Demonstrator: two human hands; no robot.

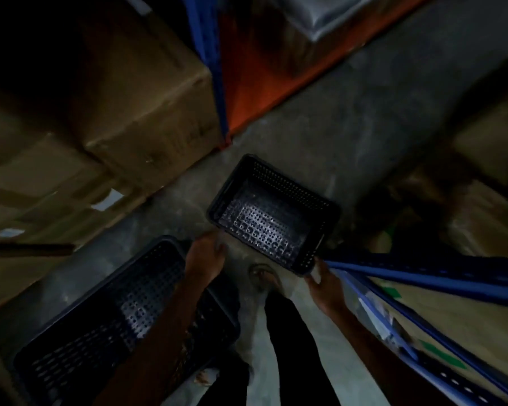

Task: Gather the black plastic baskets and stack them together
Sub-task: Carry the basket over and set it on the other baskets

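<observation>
Both hands, left hand (pixel 206 256) and right hand (pixel 323 278), clamp the far basket (pixel 272 213) by its near corners, apparently to nest it into the near-left basket (pixel 100 312).

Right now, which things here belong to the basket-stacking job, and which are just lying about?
Job: farther basket, nearer basket, left hand, right hand.
Lying about: cardboard boxes, blue shelf rails, grey bag.
</observation>
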